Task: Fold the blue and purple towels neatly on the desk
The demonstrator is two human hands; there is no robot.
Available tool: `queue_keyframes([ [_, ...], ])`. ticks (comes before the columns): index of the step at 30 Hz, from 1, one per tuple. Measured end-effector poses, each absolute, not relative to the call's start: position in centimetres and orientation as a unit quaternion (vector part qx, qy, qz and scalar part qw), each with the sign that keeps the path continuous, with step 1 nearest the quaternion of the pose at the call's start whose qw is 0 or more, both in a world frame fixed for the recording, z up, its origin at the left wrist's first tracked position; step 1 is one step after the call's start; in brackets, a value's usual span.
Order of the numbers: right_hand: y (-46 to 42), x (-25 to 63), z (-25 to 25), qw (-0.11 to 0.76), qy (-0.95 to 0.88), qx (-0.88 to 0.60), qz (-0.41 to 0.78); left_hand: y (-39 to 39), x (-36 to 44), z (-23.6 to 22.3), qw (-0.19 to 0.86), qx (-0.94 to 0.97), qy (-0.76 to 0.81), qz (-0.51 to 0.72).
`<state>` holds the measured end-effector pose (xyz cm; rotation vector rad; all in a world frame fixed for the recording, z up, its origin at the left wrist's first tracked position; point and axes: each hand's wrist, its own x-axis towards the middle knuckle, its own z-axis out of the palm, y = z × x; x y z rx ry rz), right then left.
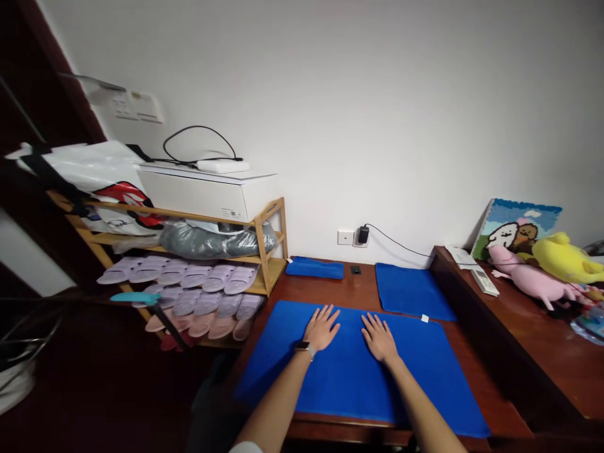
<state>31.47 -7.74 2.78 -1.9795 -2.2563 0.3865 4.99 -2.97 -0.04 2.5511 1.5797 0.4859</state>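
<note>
A large blue cloth (349, 377) lies spread over the front of the wooden desk (476, 371). My left hand (321, 328) rests flat on it with fingers spread, a watch (306, 348) on the wrist. To the right, my right hand (379, 338) also lies palm down on the cloth, fingers apart. Neither hand holds anything. Behind them are a folded blue cloth (315, 268) at the back left and a medium blue cloth (413, 290) at the back right, with a white tag (425, 318) near its front edge.
Left of the desk stands a wooden rack (271, 251) with several slippers (207, 277) and a white box (198, 192). A black plug (363, 234) sits in the wall socket. On the raised right side are a remote (485, 281), a pink plush (528, 277) and a yellow plush (566, 258).
</note>
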Motion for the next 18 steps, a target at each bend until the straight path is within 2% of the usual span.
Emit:
queue_keyframes([
  [8,-10.5,52.1,-0.7,0.032,-0.569,-0.818,0.077,-1.1,-12.3,-1.4,0.013,0.748,0.651,0.125],
  [13,-11.4,54.5,-1.5,0.026,-0.550,-0.832,0.063,-1.6,-13.0,-1.6,-0.005,0.746,0.652,0.136],
  [18,-11.2,54.1,-1.6,0.057,-0.552,-0.829,0.070,-1.6,-12.2,-1.4,-0.013,0.742,0.653,0.149],
])
